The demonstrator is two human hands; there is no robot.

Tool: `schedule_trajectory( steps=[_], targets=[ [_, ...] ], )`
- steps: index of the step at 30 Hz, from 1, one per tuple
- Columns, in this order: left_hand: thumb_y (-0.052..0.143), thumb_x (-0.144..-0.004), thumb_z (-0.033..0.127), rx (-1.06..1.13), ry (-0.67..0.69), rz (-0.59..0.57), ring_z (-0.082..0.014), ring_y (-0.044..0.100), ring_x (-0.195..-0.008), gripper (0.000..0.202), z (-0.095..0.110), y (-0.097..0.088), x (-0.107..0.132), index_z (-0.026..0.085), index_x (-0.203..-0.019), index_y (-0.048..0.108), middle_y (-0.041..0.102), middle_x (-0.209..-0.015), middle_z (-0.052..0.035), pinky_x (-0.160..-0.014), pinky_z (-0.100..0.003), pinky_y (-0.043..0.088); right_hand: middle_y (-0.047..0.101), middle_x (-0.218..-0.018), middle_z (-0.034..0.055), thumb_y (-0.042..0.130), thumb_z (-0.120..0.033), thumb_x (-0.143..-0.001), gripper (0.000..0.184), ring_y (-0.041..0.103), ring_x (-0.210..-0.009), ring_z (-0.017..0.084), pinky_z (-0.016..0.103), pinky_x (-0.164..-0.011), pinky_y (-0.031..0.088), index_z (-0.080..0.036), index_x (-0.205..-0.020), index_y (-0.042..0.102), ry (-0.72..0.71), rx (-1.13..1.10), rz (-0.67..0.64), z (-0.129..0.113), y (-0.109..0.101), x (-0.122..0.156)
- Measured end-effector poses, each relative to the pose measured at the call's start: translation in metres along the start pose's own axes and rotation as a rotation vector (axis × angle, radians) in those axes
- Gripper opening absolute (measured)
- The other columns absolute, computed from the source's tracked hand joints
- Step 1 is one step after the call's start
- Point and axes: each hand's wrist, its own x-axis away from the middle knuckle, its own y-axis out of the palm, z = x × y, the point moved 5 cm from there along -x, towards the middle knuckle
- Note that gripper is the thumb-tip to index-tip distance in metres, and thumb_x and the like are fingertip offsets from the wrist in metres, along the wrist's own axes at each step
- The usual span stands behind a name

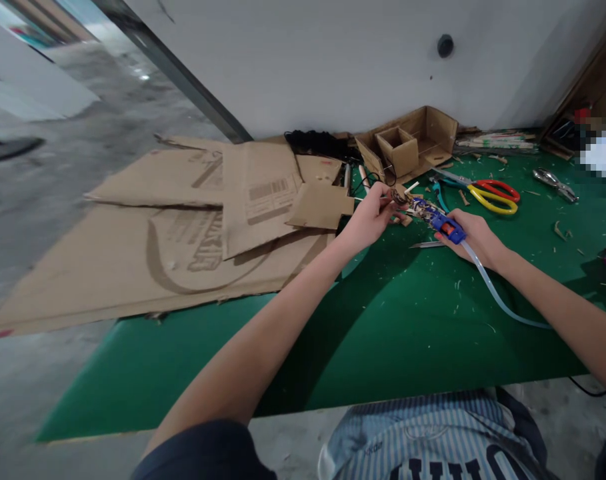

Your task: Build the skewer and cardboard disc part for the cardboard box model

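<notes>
My right hand [475, 237] is wrapped round a blue hot glue gun [447, 227], whose nozzle end points left toward my other hand. A long translucent glue stick [493, 287] curves out of its back and runs to the right over my forearm's side. With the fingers pinched together, my left hand [375, 213] holds a small brown piece [399, 197], probably cardboard, close to the gun's front. Fine detail there is too cluttered to make out. A thin metal blade [427, 245] lies on the green table just below the gun.
Large cardboard sheets [117, 260] cover the table's left side. A cardboard box shape [403, 150] stands against the wall behind my hands. Red-and-yellow scissors [493, 193], teal-handled pliers [439, 197] and a metal tool [555, 185] lie to the right, among scraps on the green table [383, 347].
</notes>
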Motion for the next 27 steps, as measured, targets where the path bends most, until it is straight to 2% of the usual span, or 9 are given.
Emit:
schedule_trajectory(
  steps=[5, 11, 20, 27],
  targets=[
    [0.055, -0.100, 0.013, 0.084, -0.032, -0.017, -0.0144, 0.074, -0.083, 0.019, -0.0031, 0.0018, -0.0006, 0.023, -0.095, 0.040, 0.067, -0.090, -0.0009, -0.074, -0.028, 0.059, 0.070, -0.087, 0.0075, 0.062, -0.054, -0.090, 0.030, 0.069, -0.082, 0.025, 0.033, -0.068, 0.050, -0.024, -0.094, 0.058, 0.015, -0.013, -0.001, 0.0006, -0.0011, 0.0003],
    [0.054, -0.100, 0.013, 0.134, -0.068, -0.003, -0.0122, 0.073, -0.083, 0.020, -0.0050, 0.0026, -0.0002, 0.023, -0.092, 0.039, 0.064, -0.084, 0.0024, -0.071, -0.024, 0.057, 0.070, -0.085, 0.0071, 0.065, -0.056, -0.089, 0.032, 0.068, -0.081, 0.025, 0.033, -0.067, 0.049, -0.025, -0.092, 0.055, 0.024, -0.013, -0.012, 0.0010, -0.0010, 0.0007],
    [0.060, -0.101, 0.021, 0.152, -0.088, -0.016, -0.0142, 0.074, -0.088, 0.022, -0.0094, 0.0017, 0.0011, 0.024, -0.094, 0.040, 0.067, -0.088, 0.0011, -0.076, -0.027, 0.059, 0.068, -0.083, 0.0057, 0.069, -0.055, -0.088, 0.033, 0.066, -0.078, 0.024, 0.032, -0.065, 0.048, -0.025, -0.089, 0.053, 0.018, -0.003, -0.010, 0.0005, -0.0016, 0.0006],
    [0.050, -0.105, 0.018, 0.122, -0.106, -0.013, -0.0137, 0.076, -0.088, 0.017, -0.0052, 0.0031, 0.0039, 0.023, -0.093, 0.039, 0.071, -0.092, -0.0006, -0.074, -0.026, 0.058, 0.066, -0.080, 0.0054, 0.066, -0.056, -0.088, 0.034, 0.064, -0.076, 0.024, 0.031, -0.064, 0.046, -0.026, -0.086, 0.049, 0.017, -0.027, -0.004, -0.0006, -0.0026, 0.0004]
  ],
)
